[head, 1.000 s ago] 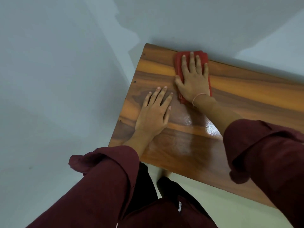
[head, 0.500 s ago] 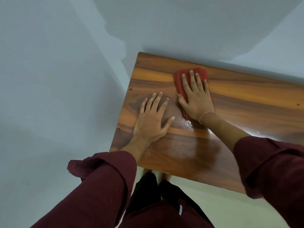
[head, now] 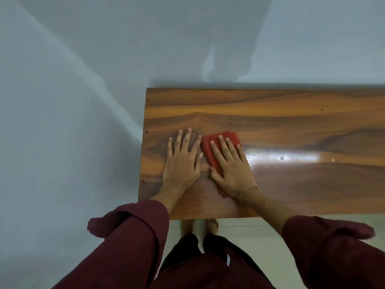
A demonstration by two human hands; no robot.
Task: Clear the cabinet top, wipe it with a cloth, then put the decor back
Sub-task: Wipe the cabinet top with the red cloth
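The glossy wooden cabinet top fills the right middle of the head view and bears no decor. A folded red cloth lies near its left end. My right hand presses flat on the cloth with straight, spread fingers and covers most of it. Just left of the cloth, my left hand rests palm down on the bare wood, fingers straight. The thumbs of both hands almost meet.
Pale grey walls meet in a corner just left of and behind the cabinet. The cabinet's left edge stands close to the side wall. Light floor tiles and bare feet show below the front edge. A bright reflection lies right of the cloth.
My right hand has drawn the red cloth from the back edge toward the front of the cabinet top. My left hand stays flat on the wood. The view has tilted to look straighter down.
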